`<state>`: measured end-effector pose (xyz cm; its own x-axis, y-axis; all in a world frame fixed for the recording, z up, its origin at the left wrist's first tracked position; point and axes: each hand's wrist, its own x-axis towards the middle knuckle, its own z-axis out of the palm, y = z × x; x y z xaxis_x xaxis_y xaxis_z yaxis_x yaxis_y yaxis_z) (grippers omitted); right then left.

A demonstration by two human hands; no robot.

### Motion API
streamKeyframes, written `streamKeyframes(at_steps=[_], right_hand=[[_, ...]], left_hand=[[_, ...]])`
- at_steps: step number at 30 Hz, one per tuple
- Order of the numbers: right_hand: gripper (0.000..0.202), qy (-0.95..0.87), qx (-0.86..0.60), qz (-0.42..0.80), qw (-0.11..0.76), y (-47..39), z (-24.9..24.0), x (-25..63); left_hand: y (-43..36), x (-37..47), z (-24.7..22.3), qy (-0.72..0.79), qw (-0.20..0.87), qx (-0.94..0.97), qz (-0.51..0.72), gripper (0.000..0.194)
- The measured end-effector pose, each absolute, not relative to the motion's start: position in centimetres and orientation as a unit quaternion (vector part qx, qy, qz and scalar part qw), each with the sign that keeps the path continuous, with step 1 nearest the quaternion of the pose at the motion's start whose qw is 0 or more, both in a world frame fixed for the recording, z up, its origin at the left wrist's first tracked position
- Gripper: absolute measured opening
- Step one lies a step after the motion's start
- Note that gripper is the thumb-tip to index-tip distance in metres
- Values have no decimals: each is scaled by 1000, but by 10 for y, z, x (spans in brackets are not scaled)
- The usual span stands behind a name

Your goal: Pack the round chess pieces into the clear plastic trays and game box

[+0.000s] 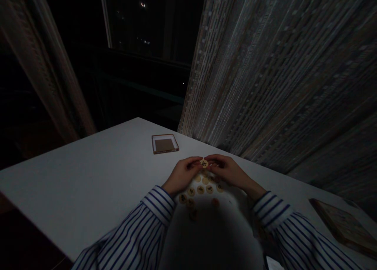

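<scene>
Between the fingertips of both hands is a round, pale wooden xiangqi piece with a dark character on its face. My left hand pinches it from the left, fingers bent. From the other side my right hand grips the same piece with thumb and fingers. Several more xiangqi pieces lie loose on the white table below and between my hands, some showing dark characters, others apparently blank side up. The pieces nearest to me sit in shadow and are hard to read.
An open shallow box tray lies on the white table beyond my hands. At the right lies a flat brown box or board. A beaded curtain hangs along the far right edge, with a dark window behind.
</scene>
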<state>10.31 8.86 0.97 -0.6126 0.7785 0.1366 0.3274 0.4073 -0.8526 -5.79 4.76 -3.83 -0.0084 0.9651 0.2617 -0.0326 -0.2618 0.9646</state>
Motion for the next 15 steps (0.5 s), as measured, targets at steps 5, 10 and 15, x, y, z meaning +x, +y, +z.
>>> streamKeyframes(at_steps=[5,10,15], right_hand=[[24,-813,-366,367,265,89,9,102],[22,-827,-366,336,263,86,10,102],[31,-846,-361,299,255,85,9,101]], left_hand=[[50,-58,-40,424,439,519,599,23],[51,-59,-39,411,453,510,606,21],[51,-59,-40,410,455,510,604,20]])
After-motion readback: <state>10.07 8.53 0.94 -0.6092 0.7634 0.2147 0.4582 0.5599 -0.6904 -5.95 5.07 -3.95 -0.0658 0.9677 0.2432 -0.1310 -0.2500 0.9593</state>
